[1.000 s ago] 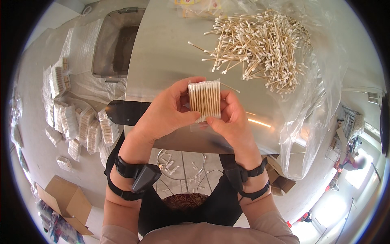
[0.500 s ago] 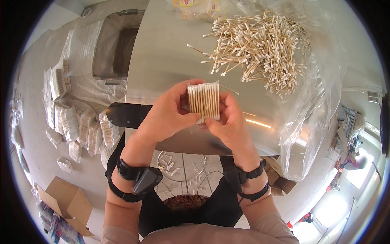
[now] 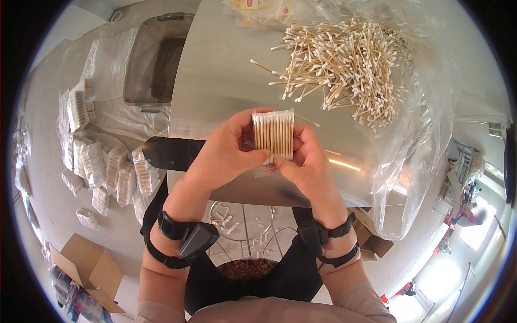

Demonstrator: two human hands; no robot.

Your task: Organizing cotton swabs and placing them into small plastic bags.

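Between my two hands, above the near part of the metal table [image 3: 215, 70], is a clear plastic pack of cotton swabs [image 3: 273, 134] with wooden sticks standing upright side by side. My left hand [image 3: 234, 145] grips the pack's left side, thumb across its lower front. On the right side, my right hand [image 3: 305, 156] has its thumb at the bottom corner and its fingers behind the edge. The backs of the fingers and the pack's rear are hidden. Beyond my hands lies a large heap of loose cotton swabs [image 3: 350, 70], and one stray swab [image 3: 307, 120] rests just behind the pack.
Clear plastic sheeting [image 3: 401, 188] drapes over the table's right side. A black flat bar [image 3: 172, 153] juts out at the left edge. Left on the floor are a grey plastic bin [image 3: 151, 64], several filled swab packs [image 3: 116, 167] and an open cardboard box [image 3: 91, 264].
The pack and both hands have shifted very slightly to the right in the picture, along with the table. My grip on the pack looks the same.
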